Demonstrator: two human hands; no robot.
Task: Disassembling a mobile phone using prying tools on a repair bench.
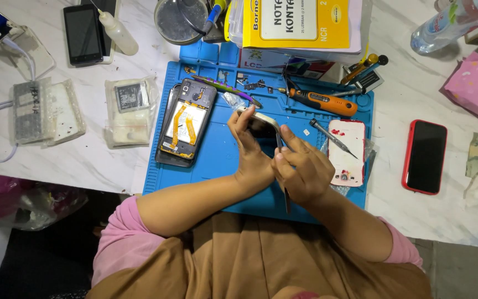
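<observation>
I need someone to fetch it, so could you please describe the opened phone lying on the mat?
Find the blue mat on the white table. On its left part, beside the left hand, lies the opened phone. Unlike the red phone, its back is off, showing orange ribbon cables.

Pink sleeves, brown garment

The person wears a brown garment over the lap and 2 short pink sleeves; the left hand and right hand are bare, without gloves.
</observation>
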